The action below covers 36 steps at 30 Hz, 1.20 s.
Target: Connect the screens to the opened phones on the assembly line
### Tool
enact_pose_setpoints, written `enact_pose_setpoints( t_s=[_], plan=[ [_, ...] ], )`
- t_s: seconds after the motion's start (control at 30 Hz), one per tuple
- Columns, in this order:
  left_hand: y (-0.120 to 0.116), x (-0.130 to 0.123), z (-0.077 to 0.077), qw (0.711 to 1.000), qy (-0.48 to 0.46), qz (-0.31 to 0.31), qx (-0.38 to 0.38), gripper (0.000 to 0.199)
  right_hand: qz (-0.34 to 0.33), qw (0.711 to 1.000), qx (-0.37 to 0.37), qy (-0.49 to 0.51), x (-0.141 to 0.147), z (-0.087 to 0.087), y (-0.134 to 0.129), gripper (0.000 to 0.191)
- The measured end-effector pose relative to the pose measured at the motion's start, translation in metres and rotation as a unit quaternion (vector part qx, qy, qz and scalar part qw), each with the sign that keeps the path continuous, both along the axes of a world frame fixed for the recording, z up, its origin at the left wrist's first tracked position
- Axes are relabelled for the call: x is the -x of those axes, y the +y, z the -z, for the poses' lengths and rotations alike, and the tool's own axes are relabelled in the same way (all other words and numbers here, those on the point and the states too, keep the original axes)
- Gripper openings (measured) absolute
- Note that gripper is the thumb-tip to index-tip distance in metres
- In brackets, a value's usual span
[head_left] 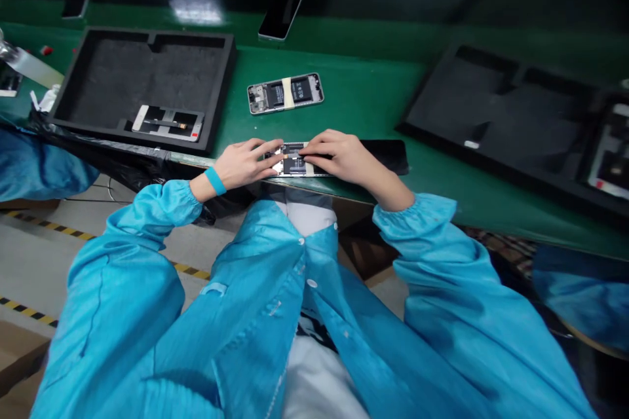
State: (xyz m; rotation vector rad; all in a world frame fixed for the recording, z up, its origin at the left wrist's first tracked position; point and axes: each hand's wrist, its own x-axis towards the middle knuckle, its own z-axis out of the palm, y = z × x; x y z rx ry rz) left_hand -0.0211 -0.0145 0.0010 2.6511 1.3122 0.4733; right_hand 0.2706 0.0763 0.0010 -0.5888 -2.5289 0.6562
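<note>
An opened phone [295,162], its battery and inner parts showing, lies at the front edge of the green bench. At its left end, the fingers of my left hand [246,162] are curled over and hold it. My right hand [339,156] has thumb and fingers brought together over the phone's middle; whatever is between the fingertips is too small to make out. A pale strip of tape crosses the phone beneath the right fingers. Partly behind my right hand, a dark flat panel [390,154] lies to the right of the phone.
Farther back is another opened phone [305,93] with tape around it. A black foam tray [227,88] at left holds a screen part [168,123]. Another dark tray [491,111] stands at right. A phone [282,13] lies at the back. Blue sleeves [44,163] show at both sides.
</note>
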Motion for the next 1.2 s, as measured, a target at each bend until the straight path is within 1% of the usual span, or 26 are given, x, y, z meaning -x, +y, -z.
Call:
enact_pose_setpoints(
  t_s=[0.13,0.2,0.27,0.37,0.43,0.53,0.67,0.77,0.9,1.0,1.2],
  plan=[
    [-0.003,0.004,0.011,0.997,-0.047,-0.053,-0.029,0.047,0.0,1.0,-0.018,0.004,0.001,0.006,0.0,0.028],
    [-0.005,0.004,0.015,0.995,-0.066,-0.068,-0.034,0.047,0.001,1.0,-0.022,0.006,0.001,0.007,0.0,0.028],
    [-0.004,0.004,0.017,0.996,-0.068,-0.057,-0.031,0.046,-0.002,1.0,-0.023,0.004,0.001,0.008,0.001,0.028],
    [0.0,0.005,0.017,0.998,-0.05,-0.021,-0.035,0.042,-0.009,1.0,-0.026,-0.003,0.001,0.006,0.002,0.029],
    [0.004,0.007,0.016,0.999,-0.033,0.0,-0.04,0.042,-0.013,1.0,-0.027,-0.006,0.002,0.005,0.003,0.029],
    [0.009,0.009,0.014,0.999,-0.017,0.016,-0.035,0.045,-0.018,0.999,-0.031,-0.001,0.001,0.005,0.002,0.029],
    [0.01,0.009,0.015,0.999,0.013,0.017,-0.029,0.047,-0.017,0.999,-0.036,0.004,0.001,0.004,0.0,0.028],
    [0.009,0.009,0.018,0.999,0.021,0.014,-0.04,0.045,-0.016,0.999,-0.033,-0.001,0.001,0.003,-0.001,0.027],
    [0.007,0.013,0.023,0.997,-0.029,0.026,-0.073,0.042,-0.019,0.999,-0.043,0.012,0.002,0.002,-0.003,0.028],
    [0.007,0.016,0.024,0.995,-0.055,0.018,-0.079,0.041,-0.015,0.998,-0.06,0.03,0.002,0.004,-0.007,0.027],
    [0.006,0.01,0.013,0.999,0.026,0.0,-0.042,0.043,0.022,0.995,-0.086,0.037,-0.003,0.004,-0.014,0.025]
  ],
)
